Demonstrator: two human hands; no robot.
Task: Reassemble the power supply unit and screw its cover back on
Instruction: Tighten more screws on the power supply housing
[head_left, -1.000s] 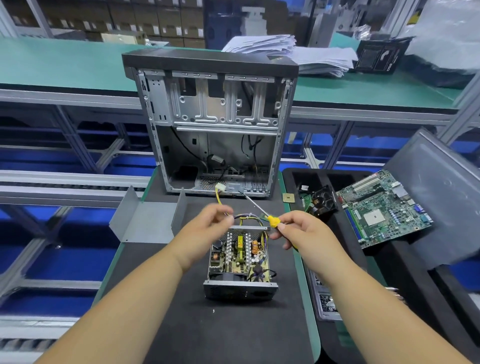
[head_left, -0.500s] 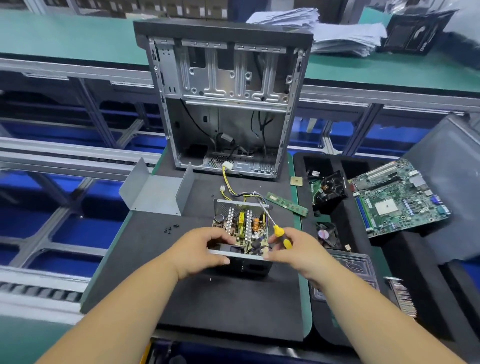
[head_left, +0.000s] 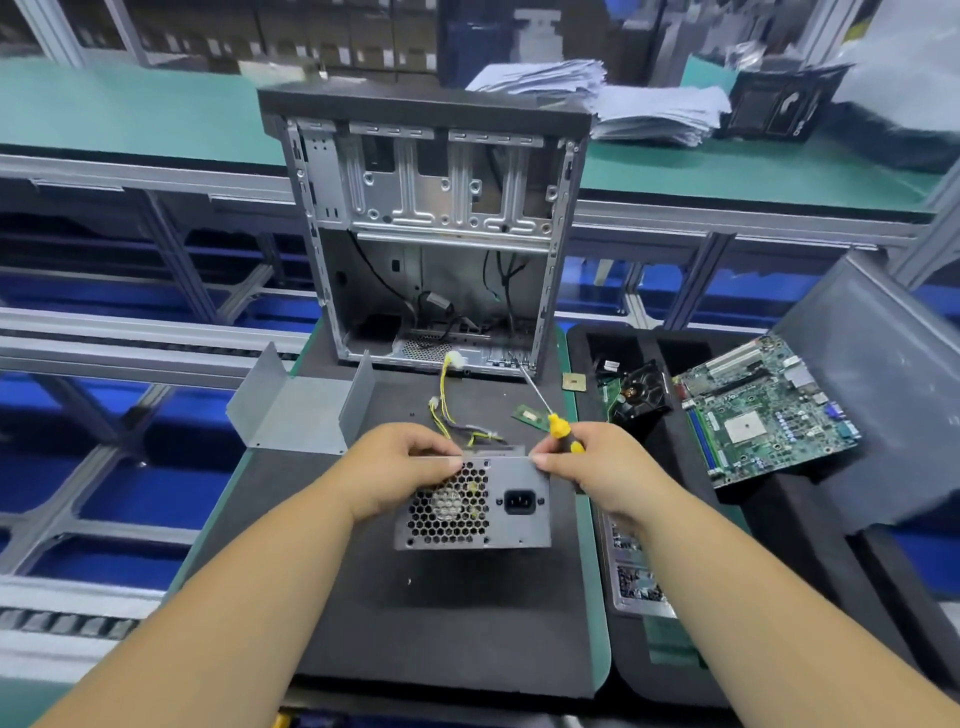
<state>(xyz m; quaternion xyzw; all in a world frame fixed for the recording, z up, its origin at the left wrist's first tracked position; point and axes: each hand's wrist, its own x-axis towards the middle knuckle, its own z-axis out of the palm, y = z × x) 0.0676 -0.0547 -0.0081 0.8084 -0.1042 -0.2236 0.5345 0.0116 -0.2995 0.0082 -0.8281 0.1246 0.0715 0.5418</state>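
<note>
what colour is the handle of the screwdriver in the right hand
Yellow with a black band, on the thin metal-shafted screwdriver held in the right hand; head view.

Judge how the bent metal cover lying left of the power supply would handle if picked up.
The cover looks like thin folded sheet metal, so probably light and fairly stiff. Its upright flanges suggest it won't roll. Bare edges may be sharp and slippery.
</note>
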